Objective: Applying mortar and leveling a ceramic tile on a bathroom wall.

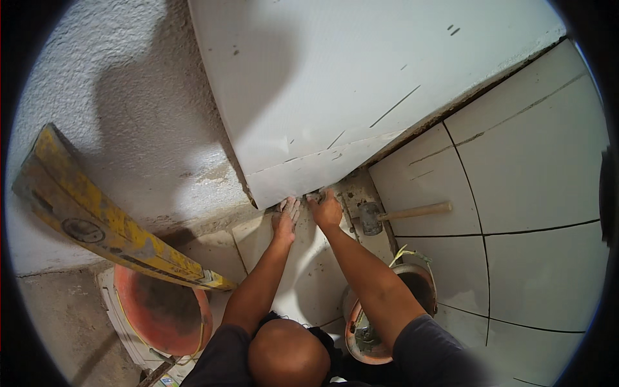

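Both of my arms reach forward to the foot of a large white tile [309, 97] on the wall ahead. Flat against the tile's lower edge lies my left hand [285, 219], its fingers stretched out and dusted pale. Close to its right, my right hand [327, 209] has its fingers bent in at the same edge, over a dark gap. Whatever those fingertips pinch is too small to make out. A rubber mallet [370, 218] with a wooden handle rests just right of my right hand, its black head toward the corner.
A worn yellow spirit level [109, 226] slants in from the left, above an orange bucket [138, 316]. Another bucket [351, 335] with grey mortar stands beneath my right forearm. Rough white plaster [142, 97] covers the left wall; gridded tiles [535, 193] line the right wall.
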`<state>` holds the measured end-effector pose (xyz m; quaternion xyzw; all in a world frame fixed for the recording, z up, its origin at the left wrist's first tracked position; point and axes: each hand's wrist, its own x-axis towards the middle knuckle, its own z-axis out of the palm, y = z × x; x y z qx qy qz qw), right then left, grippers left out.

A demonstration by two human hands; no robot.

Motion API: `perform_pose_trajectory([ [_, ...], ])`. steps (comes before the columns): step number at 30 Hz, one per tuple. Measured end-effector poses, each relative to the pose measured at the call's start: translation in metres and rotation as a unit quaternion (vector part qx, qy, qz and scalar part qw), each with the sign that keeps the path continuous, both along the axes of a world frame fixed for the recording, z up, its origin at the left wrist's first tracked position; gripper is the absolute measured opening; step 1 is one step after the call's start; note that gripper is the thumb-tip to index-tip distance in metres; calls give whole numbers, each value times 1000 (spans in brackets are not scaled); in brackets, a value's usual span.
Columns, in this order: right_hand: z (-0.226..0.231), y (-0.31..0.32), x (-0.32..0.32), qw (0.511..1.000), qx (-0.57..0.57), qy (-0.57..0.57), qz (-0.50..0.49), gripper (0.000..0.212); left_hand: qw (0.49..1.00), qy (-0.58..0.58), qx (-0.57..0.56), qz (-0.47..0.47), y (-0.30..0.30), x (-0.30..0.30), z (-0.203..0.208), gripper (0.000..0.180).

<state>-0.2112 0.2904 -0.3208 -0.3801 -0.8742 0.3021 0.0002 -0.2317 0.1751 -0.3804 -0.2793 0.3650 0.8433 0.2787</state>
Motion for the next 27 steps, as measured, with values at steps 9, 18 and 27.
perform_pose_trajectory([
  [9, -12, -12, 2, 995, 28, 90, 8, 42, 1000, 14, 12, 9, 2, 2, 8, 43],
  [18, -12, -9, 4, 993, 17, 92, 71, 41, 999, 32, -5, -26, -2, 3, -1, 56],
  [27, -16, -18, 1, 991, 20, 128, 36, 41, 999, 25, -8, -25, 1, 1, 5, 60],
])
